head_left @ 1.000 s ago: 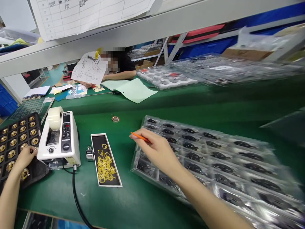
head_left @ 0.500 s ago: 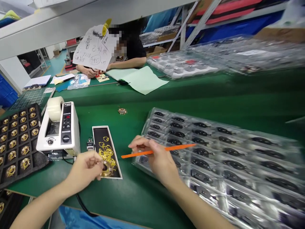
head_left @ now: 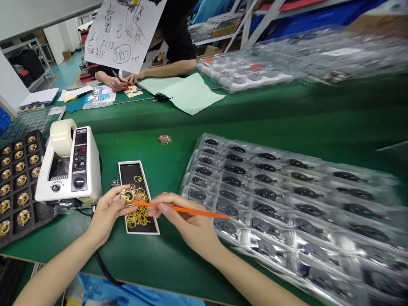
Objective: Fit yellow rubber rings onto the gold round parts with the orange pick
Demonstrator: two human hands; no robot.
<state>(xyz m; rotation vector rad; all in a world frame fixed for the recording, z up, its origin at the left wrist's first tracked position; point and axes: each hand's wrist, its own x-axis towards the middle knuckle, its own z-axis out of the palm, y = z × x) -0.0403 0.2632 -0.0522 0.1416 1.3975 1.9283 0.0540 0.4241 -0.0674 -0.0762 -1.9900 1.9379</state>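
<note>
Tray (head_left: 126, 172) of yellow rings (head_left: 138, 219), narrow and white-rimmed, on a green table (head_left: 172, 263). Over its left edge, the left hand (head_left: 106, 212), fingertips closed, pinches a round gold part (head_left: 127, 195). Over its right edge, the right hand (head_left: 191, 229), fingers curled shut, grips an orange stick (head_left: 204, 213), its tip seemingly against the part. Pressing off-centre could scratch the part; a loose pinch could drop it among the rings.

Foam tray (head_left: 19, 168) left of tape dispenser (head_left: 68, 163) | open box (head_left: 131, 166) between dispenser and clear trays (head_left: 223, 170)
</note>
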